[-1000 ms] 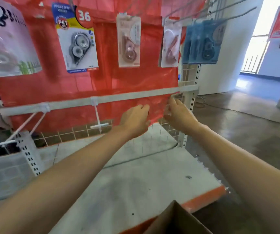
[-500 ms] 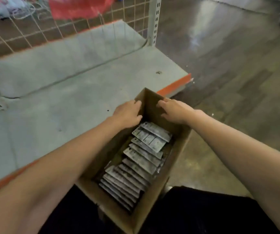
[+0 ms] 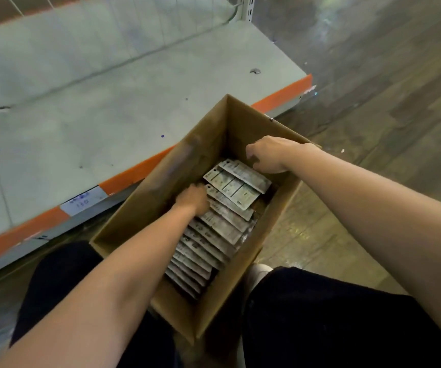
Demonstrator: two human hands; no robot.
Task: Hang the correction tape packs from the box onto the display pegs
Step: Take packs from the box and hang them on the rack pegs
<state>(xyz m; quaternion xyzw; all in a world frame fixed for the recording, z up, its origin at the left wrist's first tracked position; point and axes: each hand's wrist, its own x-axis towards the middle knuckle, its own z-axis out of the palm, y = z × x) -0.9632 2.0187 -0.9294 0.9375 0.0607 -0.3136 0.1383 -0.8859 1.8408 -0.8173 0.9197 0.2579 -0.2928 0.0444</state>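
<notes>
Currently listed: packs filed upright in the box, long axes crosswise to its length. Left hand is pressed against the row's left ends, grip unclear; right hand, loosely curled, empty, is held above the far end.

Left hand stretched forward and down, fingers curled under out of sight, right hand ahead of it, higher, fingers bent downward
</notes>
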